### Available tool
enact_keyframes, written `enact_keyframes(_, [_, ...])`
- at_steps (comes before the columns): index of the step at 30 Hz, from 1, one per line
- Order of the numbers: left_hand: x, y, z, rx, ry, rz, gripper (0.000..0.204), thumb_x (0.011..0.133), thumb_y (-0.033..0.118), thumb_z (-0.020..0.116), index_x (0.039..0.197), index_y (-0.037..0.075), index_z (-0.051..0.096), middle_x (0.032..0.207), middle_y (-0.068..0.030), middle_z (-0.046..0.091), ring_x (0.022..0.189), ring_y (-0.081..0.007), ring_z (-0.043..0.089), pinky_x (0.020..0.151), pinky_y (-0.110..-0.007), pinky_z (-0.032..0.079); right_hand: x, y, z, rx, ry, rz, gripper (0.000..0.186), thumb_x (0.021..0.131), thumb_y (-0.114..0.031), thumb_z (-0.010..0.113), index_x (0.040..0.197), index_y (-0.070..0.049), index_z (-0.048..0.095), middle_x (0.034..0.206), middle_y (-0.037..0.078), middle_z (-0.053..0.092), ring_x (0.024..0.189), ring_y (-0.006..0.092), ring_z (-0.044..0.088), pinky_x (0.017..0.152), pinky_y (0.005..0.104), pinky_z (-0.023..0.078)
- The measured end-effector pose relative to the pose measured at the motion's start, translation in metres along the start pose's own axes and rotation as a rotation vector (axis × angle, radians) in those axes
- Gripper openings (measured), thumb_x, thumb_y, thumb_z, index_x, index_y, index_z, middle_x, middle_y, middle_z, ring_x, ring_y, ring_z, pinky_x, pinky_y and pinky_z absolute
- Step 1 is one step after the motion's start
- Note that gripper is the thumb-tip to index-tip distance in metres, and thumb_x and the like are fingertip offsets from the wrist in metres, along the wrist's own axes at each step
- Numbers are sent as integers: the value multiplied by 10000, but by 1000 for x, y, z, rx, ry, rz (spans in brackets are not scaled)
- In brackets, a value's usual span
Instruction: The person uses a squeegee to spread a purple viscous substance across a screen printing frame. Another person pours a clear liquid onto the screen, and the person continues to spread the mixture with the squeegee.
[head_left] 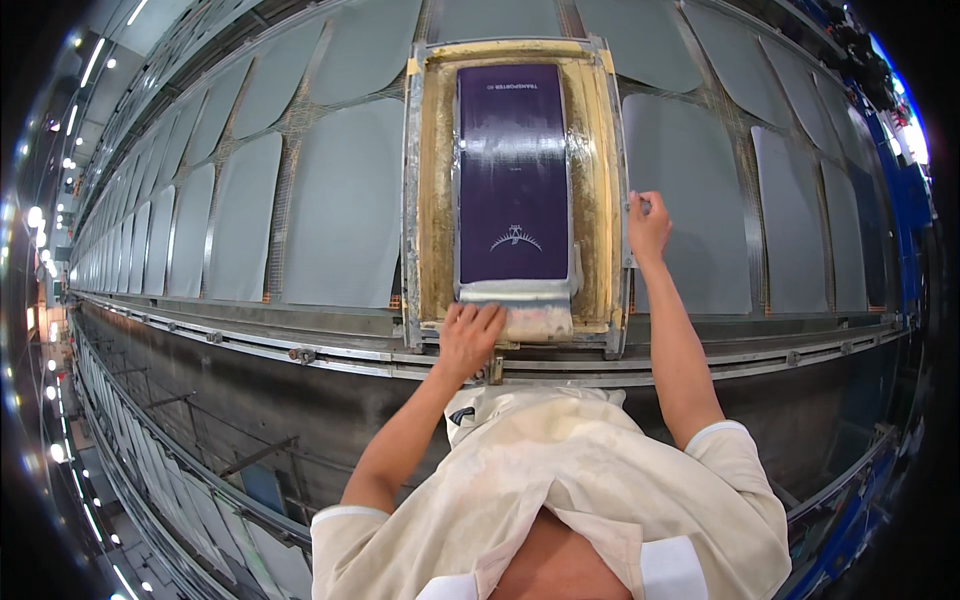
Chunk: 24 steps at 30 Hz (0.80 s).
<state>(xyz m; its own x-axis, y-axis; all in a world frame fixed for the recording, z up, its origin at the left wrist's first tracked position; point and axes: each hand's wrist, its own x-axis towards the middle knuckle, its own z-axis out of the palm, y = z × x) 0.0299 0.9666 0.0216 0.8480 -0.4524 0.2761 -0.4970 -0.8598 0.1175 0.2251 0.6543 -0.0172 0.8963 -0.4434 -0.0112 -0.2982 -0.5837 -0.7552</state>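
Observation:
A screen-printing frame (612, 130) lies over the long table straight ahead of me, its border crusted with yellowish tape and residue. Inside it the dark purple mesh (512, 200) shines wet, with pale lettering and a small fan-shaped mark. A squeegee (535, 318), smeared with whitish ink, rests across the near end of the mesh. The fingers of my left hand (470, 338) are bent over the squeegee's left part. At the frame's right side rail, my right hand (650, 225) is closed with curled fingers against the edge; its palm side is hidden.
Grey cut panels (345, 200) lie in rows on the table, left and right of the frame. A metal rail (370, 365) runs along the table's near edge, close to my body. Another long table (190, 480) stands behind at the lower left.

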Motion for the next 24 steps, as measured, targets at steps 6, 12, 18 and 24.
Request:
enact_keyframes(6, [119, -88, 30, 10, 128, 54, 331, 744, 64, 678, 1070, 115, 679, 1045, -2, 669, 875, -211, 605, 840, -391, 438, 1, 12, 4, 34, 139, -213, 229, 964, -293, 672, 935, -67, 653, 752, 141, 660, 669, 306, 628, 680, 415, 489])
enact_keyframes(12, [285, -215, 59, 99, 126, 104, 445, 671, 97, 808, 1097, 172, 700, 1084, 17, 708, 997, -217, 656, 896, -414, 448, -1, 1, 4, 15, 29, -31, 220, 961, -292, 673, 945, -73, 661, 758, 139, 673, 681, 308, 643, 672, 422, 491])
enact_keyframes(18, [369, -250, 48, -172, 117, 65, 190, 728, 157, 820, 905, 141, 751, 866, -30, 726, 842, -275, 690, 848, -438, 482, -5, -4, -3, -39, 22, 14, 231, 975, -315, 656, 953, -86, 674, 713, 125, 663, 619, 306, 619, 638, 416, 473])
enact_keyframes(24, [367, -250, 49, -216, -38, -64, 181, 758, 188, 791, 936, 162, 777, 869, -64, 746, 832, -301, 690, 821, -431, 491, -4, 3, 5, 20, 85, -94, 243, 968, -302, 696, 906, -70, 657, 624, 62, 539, 561, 193, 468, 570, 385, 386])
